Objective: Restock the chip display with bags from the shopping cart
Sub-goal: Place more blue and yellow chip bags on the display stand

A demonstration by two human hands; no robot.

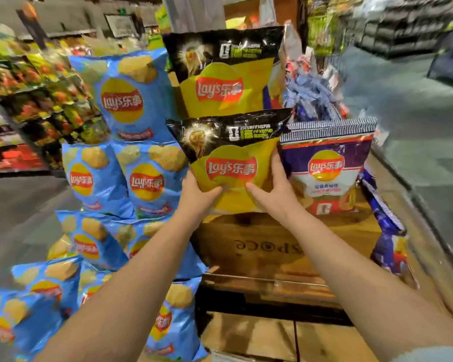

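Both my hands hold a yellow and black chip bag (230, 163) upright over a wooden crate tier (267, 241) of the display. My left hand (196, 197) grips its lower left edge, thumb on the front. My right hand (275, 190) grips its lower right edge, thumb on the front and fingers up the side. A matching yellow and black bag (222, 74) stands on the tier behind. A purple and white chip bag (327, 168) stands just to the right of the held one. The shopping cart is not in view.
Several blue chip bags (126, 100) are stacked in tiers down the display's left side. More purple bags (387, 231) lie along the right edge and behind (311, 92). Store shelves (24, 100) stand at the far left and far right, with grey aisle floor (416, 126) around.
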